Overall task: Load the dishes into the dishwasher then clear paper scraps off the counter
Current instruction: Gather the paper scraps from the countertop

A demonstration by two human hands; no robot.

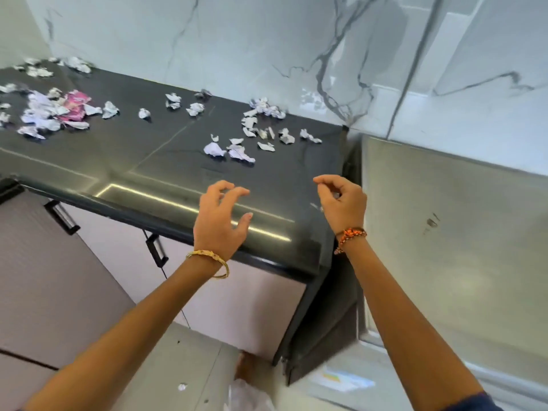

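Both hands are up over the front right corner of the dark bench (166,161), neither holding anything. The left hand (218,221) is released with its fingers spread and curled a bit, hovering above the front edge. The right hand (344,203) is loosely curled, thumb and forefinger close together, right by the bench's right edge. The paper scraps (234,151) are all over the top: one bunch near the right back corner, a few along the back edge, and a bigger pile with a pink wrapper (75,106) toward the left end.
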